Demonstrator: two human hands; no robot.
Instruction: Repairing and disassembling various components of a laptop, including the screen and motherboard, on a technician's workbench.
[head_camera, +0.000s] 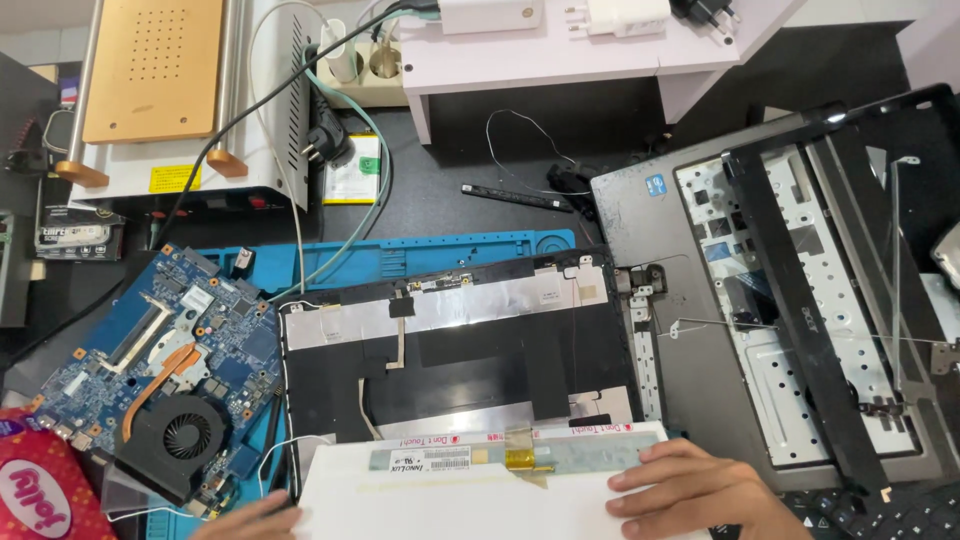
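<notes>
Below, from the head view: white screen panel (480, 490) lying flat over the near edge of the black laptop lid (450, 350). Right hand (700, 492) pressed on the panel's right end, fingers spread flat, gripping nothing. Left hand (250, 522) at the panel's left corner, mostly cropped; closure impossible to tell. Blue motherboard (160, 360) left of the lid, grey laptop base (760, 320) right of it.

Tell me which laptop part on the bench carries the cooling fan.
The blue motherboard left of the open lid shell: its round black fan and copper heat pipe sit near its lower edge. The grey palmrest chassis on the right has none.
</notes>
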